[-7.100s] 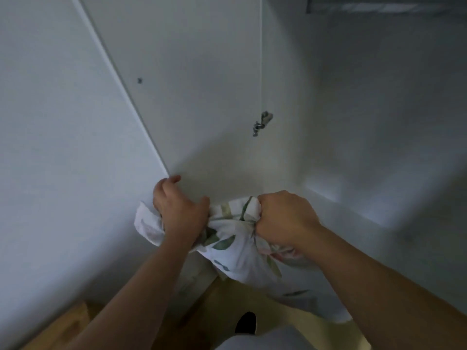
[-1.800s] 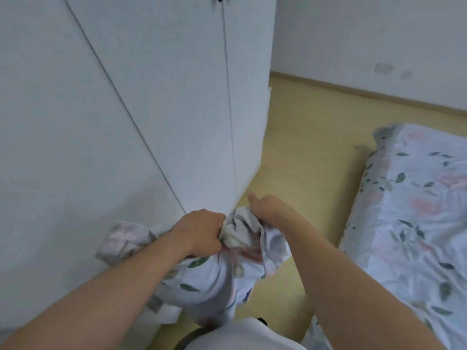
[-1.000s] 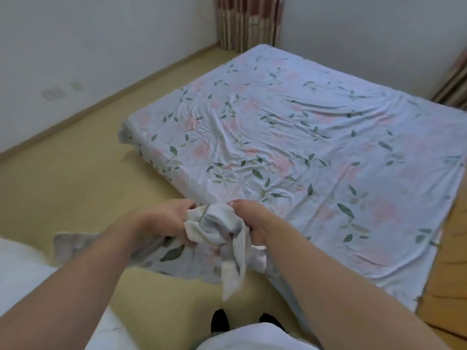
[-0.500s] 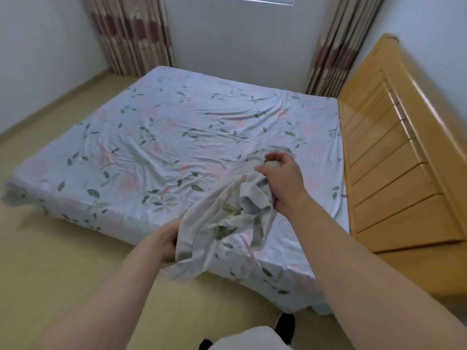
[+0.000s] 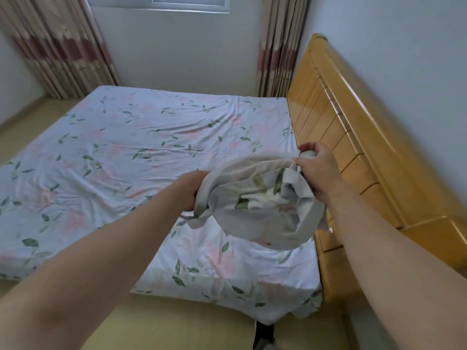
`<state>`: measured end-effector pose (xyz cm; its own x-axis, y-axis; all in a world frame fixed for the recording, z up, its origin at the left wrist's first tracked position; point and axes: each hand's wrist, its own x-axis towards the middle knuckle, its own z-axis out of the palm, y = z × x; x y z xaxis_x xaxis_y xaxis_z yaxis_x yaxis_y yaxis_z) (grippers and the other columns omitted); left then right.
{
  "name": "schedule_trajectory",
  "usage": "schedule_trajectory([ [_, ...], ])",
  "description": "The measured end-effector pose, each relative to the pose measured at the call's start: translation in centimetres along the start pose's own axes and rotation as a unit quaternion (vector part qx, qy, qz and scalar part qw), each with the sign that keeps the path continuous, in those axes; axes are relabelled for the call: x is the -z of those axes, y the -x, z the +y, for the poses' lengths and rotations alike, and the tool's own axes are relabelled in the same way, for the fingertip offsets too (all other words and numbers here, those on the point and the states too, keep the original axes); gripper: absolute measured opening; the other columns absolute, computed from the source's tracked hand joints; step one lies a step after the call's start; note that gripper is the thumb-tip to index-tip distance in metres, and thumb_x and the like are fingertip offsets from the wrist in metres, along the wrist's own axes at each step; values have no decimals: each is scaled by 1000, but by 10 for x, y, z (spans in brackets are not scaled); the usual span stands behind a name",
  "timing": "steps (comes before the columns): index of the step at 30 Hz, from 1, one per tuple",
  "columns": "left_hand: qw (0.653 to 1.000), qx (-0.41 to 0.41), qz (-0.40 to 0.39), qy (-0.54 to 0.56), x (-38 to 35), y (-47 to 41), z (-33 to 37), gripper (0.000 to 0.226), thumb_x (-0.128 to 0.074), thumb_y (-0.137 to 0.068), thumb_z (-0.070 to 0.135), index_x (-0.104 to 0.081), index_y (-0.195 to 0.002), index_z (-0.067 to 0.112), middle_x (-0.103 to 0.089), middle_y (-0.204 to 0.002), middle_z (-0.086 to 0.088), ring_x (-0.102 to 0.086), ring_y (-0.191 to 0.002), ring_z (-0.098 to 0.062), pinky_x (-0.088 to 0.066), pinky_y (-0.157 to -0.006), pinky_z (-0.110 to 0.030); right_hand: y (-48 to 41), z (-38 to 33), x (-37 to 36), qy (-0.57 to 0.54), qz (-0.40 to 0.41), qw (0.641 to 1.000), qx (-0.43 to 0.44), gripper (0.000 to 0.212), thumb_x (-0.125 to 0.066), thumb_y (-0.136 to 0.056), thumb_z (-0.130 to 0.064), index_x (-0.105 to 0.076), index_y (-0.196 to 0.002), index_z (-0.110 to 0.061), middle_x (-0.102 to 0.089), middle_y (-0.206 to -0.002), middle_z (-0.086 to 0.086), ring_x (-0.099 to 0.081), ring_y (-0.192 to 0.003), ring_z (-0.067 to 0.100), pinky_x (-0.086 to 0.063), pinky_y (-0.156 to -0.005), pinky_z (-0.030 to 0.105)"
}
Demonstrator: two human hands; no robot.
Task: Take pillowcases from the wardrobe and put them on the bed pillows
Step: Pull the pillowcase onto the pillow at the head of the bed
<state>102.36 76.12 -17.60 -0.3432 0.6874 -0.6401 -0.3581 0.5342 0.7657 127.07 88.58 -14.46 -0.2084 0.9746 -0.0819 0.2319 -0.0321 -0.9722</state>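
1. The bed [image 5: 126,160] fills most of my view under a flowered sheet [image 5: 106,198]. No pillow shows on it from here.
2. The wooden headboard [image 5: 353,152] runs along the bed's right edge.
3. I am holding the pillowcases [image 5: 257,208] in the air above the bed's near corner at the headboard end. They are one crumpled wad of pale, leaf-printed cloth, and I cannot tell how many cases are in it.
4. I judge the cloth to be light and completely limp.
   - It will sag, fold and twist wherever I am not holding it.
   - It is not fragile and hardly slippery, though loose layers may slide out of a bunched grip.
   - The place to hold it is the open hem, one hand at each side of the mouth, so the case hangs open. I would have to shake the wad out to find that hem.
5. My hands are apart, one on each side of the wad.
   - My right hand [image 5: 318,170] is on the headboard side and pinches a gathered edge at the top.
   - My left hand [image 5: 189,189] grips the other side, with its fingers mostly hidden behind the cloth.
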Motion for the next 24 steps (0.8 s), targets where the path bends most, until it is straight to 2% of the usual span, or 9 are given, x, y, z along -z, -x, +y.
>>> schedule_trajectory([
  [2, 999, 3, 37, 12, -21, -27, 19, 26, -69, -89, 13, -69, -107, -5, -77, -86, -14, -71, -64, -26, -56, -53, -35, -34, 10, 12, 7, 5, 1000, -14, 28, -67, -83, -4, -60, -103, -21, -61, -111, 11, -64, -97, 29, -62, -75, 41],
  [4, 999, 0, 48, 18, -45, -52, 38, 31, -71, -87, 10, -68, -114, -4, -75, -103, -18, -72, -79, -32, -59, -60, -40, -68, 20, 23, 13, 3, 1000, -23, 29, -65, -82, -2, -60, -105, -19, -61, -110, 11, -64, -102, 32, -62, -78, 43],
  [8, 995, -77, 61, 27, -98, -98, 83, 10, -72, -89, 5, -70, -98, 2, -73, -101, -16, -70, -87, -30, -59, -69, -39, -139, 27, 48, 39, -2, 999, -7, 29, -60, -83, -1, -58, -106, -19, -60, -108, 7, -62, -103, 31, -59, -85, 47],
  [12, 982, -172, 73, 38, -137, -150, 123, 37, -81, -83, 10, -68, -117, 10, -74, -109, -11, -73, -94, -26, -60, -63, -32, -203, 24, 71, 71, 3, 996, 44, 25, -53, -95, -5, -55, -110, -25, -57, -109, -3, -61, -100, 18, -57, -79, 32],
  [15, 974, -199, 88, 68, -158, -178, 129, 28, -82, -82, 10, -67, -103, 21, -74, -104, -5, -73, -94, -25, -63, -72, -38, -235, 34, 80, 74, 18, 996, 54, 28, -53, -96, -7, -52, -114, -28, -55, -121, 0, -60, -109, 19, -55, -87, 31],
  [17, 974, -187, 95, 83, -165, -199, 119, 32, -85, -79, 12, -66, -103, 22, -74, -107, -5, -73, -97, -26, -62, -82, -46, -248, 50, 84, 88, 15, 996, 31, 36, -58, -95, -8, -47, -125, -25, -50, -129, 0, -54, -120, 22, -47, -96, 31],
  [20, 983, -137, 123, 18, -164, -242, 82, 48, -89, -73, 29, -64, -113, 22, -72, -115, -3, -70, -104, -26, -59, -90, -46, -265, 94, 87, 115, -24, 986, -119, 75, -71, -89, -22, -28, -150, -20, -41, -147, 8, -44, -133, 29, -40, -109, 40],
  [22, 989, -52, 134, -48, -158, -274, 45, 77, -91, -64, 48, -60, -128, 19, -69, -122, -3, -68, -108, -27, -57, -94, -47, -272, 142, 86, 102, -38, 956, -273, 106, -81, -77, -38, -13, -157, -26, -34, -156, 12, -43, -135, 37, -41, -110, 51],
  [24, 985, 44, 117, -115, -146, -313, -3, 91, -89, -60, 56, -55, -133, 14, -66, -122, -6, -67, -108, -30, -57, -94, -49, -277, 206, 81, 66, -26, 909, -411, 114, -83, -67, -54, -22, -156, -18, -39, -155, 14, -48, -132, 39, -42, -108, 54],
])
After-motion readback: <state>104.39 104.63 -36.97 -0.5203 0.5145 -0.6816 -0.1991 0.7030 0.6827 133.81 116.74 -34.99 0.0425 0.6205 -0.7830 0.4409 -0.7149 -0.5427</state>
